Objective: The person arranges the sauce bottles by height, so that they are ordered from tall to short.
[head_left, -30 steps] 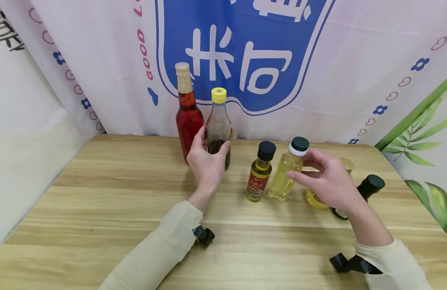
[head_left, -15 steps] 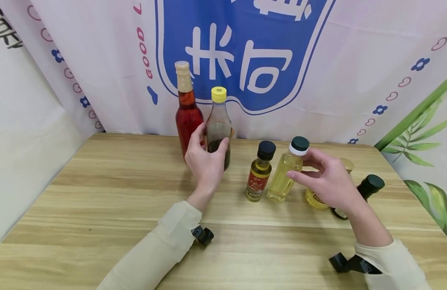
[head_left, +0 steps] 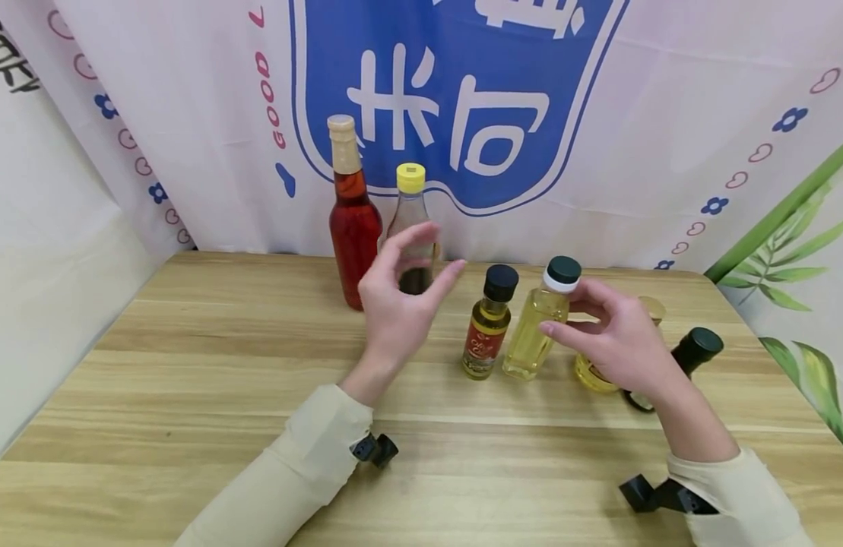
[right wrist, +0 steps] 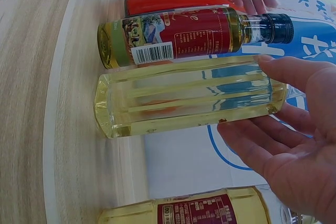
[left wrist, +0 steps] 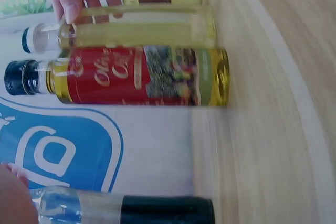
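My right hand (head_left: 619,334) holds a clear bottle of pale yellow oil (head_left: 530,342) near its shoulder, thumb on one side and fingers on the other. That bottle has a dark green cap over a white collar and stands upright on the table. Beside it on the left is a small olive oil bottle (head_left: 486,346) with a black cap and red label. Fingers spread and curved, my left hand (head_left: 397,311) is in front of a yellow-capped bottle of dark liquid (head_left: 411,207), hiding part of it. A tall bottle of red liquid (head_left: 356,235) stands just left of that one.
Behind my right hand, another yellow oil bottle (head_left: 594,377) and a dark bottle with a green cap (head_left: 698,346) are partly hidden. The wooden table (head_left: 209,365) ends at a printed curtain (head_left: 243,205) along the back.
My left hand has let go of the yellow-capped bottle and drawn back toward me, its thumb now away from the glass. My right hand and the oil bottle have stayed in place.
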The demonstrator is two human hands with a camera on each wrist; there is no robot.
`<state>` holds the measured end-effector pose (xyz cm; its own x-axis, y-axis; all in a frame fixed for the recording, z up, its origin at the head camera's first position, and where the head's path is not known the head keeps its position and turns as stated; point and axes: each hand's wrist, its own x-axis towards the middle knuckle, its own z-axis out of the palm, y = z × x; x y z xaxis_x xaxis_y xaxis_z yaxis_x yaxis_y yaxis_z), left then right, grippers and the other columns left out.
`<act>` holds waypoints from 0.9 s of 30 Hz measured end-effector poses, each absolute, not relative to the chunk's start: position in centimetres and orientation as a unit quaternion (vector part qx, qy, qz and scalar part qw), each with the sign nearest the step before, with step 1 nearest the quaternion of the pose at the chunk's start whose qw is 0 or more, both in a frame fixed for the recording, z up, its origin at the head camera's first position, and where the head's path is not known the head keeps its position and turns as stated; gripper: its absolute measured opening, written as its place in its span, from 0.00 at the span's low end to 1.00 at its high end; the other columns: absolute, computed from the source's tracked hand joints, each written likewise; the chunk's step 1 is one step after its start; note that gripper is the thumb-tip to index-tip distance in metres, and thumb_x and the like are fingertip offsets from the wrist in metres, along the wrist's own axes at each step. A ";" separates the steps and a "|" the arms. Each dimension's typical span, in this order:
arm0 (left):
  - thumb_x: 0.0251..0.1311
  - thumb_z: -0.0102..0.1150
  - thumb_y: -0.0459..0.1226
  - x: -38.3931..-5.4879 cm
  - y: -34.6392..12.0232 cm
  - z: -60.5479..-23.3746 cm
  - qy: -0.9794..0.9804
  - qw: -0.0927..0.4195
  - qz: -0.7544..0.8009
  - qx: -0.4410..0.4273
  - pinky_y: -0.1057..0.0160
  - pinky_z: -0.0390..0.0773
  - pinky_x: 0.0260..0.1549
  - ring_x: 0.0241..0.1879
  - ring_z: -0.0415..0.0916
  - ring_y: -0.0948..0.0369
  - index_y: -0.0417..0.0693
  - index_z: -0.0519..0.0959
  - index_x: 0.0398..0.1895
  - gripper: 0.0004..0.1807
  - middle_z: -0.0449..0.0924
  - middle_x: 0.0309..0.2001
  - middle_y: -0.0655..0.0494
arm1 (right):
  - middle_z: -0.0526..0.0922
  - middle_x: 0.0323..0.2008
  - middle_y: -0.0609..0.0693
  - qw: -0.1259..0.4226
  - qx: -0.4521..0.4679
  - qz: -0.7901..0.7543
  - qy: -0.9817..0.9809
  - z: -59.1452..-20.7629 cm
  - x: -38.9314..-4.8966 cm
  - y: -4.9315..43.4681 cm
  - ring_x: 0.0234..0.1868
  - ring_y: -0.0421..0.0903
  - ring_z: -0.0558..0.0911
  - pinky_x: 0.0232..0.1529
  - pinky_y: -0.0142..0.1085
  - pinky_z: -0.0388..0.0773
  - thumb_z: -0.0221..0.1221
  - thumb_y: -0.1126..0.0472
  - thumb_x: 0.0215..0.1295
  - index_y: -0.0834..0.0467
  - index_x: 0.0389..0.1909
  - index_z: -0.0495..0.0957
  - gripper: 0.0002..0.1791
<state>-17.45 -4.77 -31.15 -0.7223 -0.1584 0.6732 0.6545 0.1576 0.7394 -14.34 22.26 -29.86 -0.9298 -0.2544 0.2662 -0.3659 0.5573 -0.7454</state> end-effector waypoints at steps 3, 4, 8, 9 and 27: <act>0.59 0.77 0.32 -17.3 -4.7 -31.3 -0.686 0.227 -0.652 -0.227 0.52 0.87 0.56 0.59 0.85 0.57 0.42 0.79 0.65 0.30 0.86 0.61 0.46 | 0.86 0.52 0.57 0.066 0.178 0.437 -0.879 -29.9 -14.4 22.2 0.50 0.28 0.84 0.50 0.23 0.85 0.72 0.60 0.68 0.59 0.63 0.80 0.24; 0.59 0.77 0.31 -17.3 -4.7 -31.4 -0.691 0.194 -0.653 -0.239 0.53 0.87 0.56 0.59 0.85 0.56 0.43 0.79 0.66 0.31 0.86 0.61 0.46 | 0.86 0.52 0.57 0.066 0.179 0.438 -0.878 -29.9 -14.4 22.2 0.50 0.28 0.84 0.50 0.24 0.85 0.72 0.60 0.68 0.59 0.62 0.80 0.24; 0.59 0.78 0.31 -17.4 -4.7 -31.9 -0.712 0.100 -0.639 -0.275 0.59 0.86 0.57 0.60 0.84 0.57 0.44 0.78 0.68 0.33 0.87 0.61 0.50 | 0.86 0.52 0.57 0.064 0.182 0.439 -0.878 -29.8 -14.4 22.1 0.50 0.28 0.84 0.50 0.24 0.86 0.72 0.60 0.68 0.59 0.63 0.80 0.24; 0.59 0.78 0.32 -17.4 -4.6 -32.0 -0.718 0.084 -0.633 -0.276 0.59 0.86 0.58 0.61 0.84 0.58 0.45 0.78 0.69 0.33 0.86 0.61 0.50 | 0.86 0.52 0.57 0.064 0.182 0.438 -0.878 -29.8 -14.4 22.1 0.50 0.28 0.84 0.50 0.24 0.86 0.72 0.60 0.69 0.59 0.63 0.80 0.24; 0.57 0.81 0.40 -18.2 -4.2 -33.6 -0.774 -0.026 -0.583 -0.244 0.58 0.84 0.62 0.59 0.85 0.59 0.50 0.81 0.65 0.31 0.88 0.59 0.54 | 0.86 0.53 0.58 0.064 0.178 0.436 -0.880 -29.8 -14.2 22.2 0.50 0.27 0.84 0.50 0.23 0.85 0.72 0.59 0.69 0.59 0.62 0.80 0.23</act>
<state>-18.23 -4.24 -33.62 -0.8796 0.4085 0.2440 0.3474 0.2010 0.9159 -14.20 22.21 -29.75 -0.9288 -0.2570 0.2669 -0.3680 0.5574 -0.7442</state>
